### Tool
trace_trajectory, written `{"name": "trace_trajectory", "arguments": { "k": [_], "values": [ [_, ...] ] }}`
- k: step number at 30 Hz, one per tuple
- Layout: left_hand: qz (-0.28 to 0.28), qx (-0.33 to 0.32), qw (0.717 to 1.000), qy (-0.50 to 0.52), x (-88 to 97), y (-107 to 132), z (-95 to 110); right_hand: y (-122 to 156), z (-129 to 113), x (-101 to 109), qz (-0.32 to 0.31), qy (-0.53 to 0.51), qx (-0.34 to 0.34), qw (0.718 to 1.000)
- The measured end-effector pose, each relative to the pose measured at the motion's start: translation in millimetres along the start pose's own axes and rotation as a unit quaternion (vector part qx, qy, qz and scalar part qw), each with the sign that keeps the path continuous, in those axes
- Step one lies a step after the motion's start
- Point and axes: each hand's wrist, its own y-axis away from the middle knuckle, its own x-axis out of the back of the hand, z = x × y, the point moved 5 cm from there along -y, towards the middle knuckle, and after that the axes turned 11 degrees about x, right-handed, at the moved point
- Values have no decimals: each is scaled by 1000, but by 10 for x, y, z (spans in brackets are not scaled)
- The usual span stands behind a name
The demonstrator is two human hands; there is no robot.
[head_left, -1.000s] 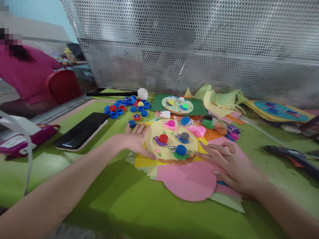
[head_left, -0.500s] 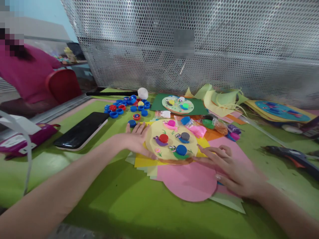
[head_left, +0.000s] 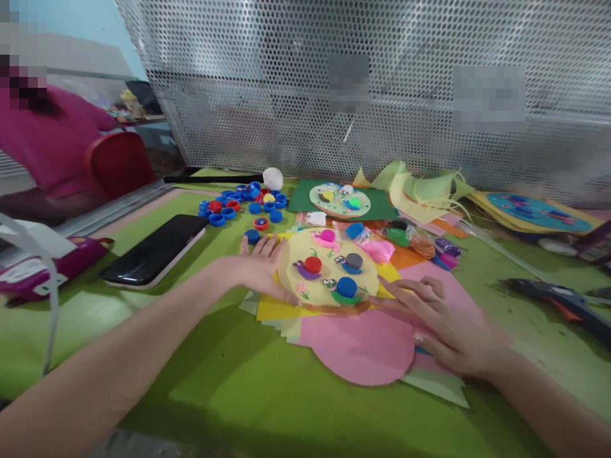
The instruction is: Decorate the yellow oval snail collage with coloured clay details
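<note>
A round pale-yellow paper disc lies on stacked coloured paper. On it sit snails with bottle-cap shells: a red cap, a blue cap, a grey cap and a pink one. My left hand lies at the disc's left edge, fingers spread, thumb along the lower rim. At the right edge my right hand rests with fingers apart, its fingertips near or touching the disc. Under the right hand is pink paper with a rounded front edge.
Loose bottle caps and a phone lie to the left. Bagged coloured clay sits behind the disc. At right are a glue gun and a blue decorated disc. A perforated metal panel stands behind; a person in pink sits left.
Almost nothing differs. The view has shifted very slightly, and both hands stay at the edges of the disc.
</note>
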Motion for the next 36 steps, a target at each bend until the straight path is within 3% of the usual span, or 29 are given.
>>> {"name": "trace_trajectory", "arguments": {
  "k": [4,9,14,21,26,31,36],
  "values": [
    [0,-5,1000,-1,-9,-18,-10,32,20,-38,-34,7,13,999],
    [-9,1,1000,0,-10,-16,-3,44,66,-86,-80,45,-31,995],
    [-7,1,1000,5,-4,0,2,66,83,-42,-41,56,-34,997],
    [-1,-3,1000,8,-9,-20,-17,11,56,-48,-70,50,9,996],
    [0,-1,1000,10,-7,-19,-12,-34,32,0,-22,89,14,996],
    [0,-1,1000,5,-18,-26,-17,-14,12,-6,-38,83,25,996],
    [-2,5,1000,4,-15,-21,-18,-45,-27,44,6,85,18,996]
  ]
}}
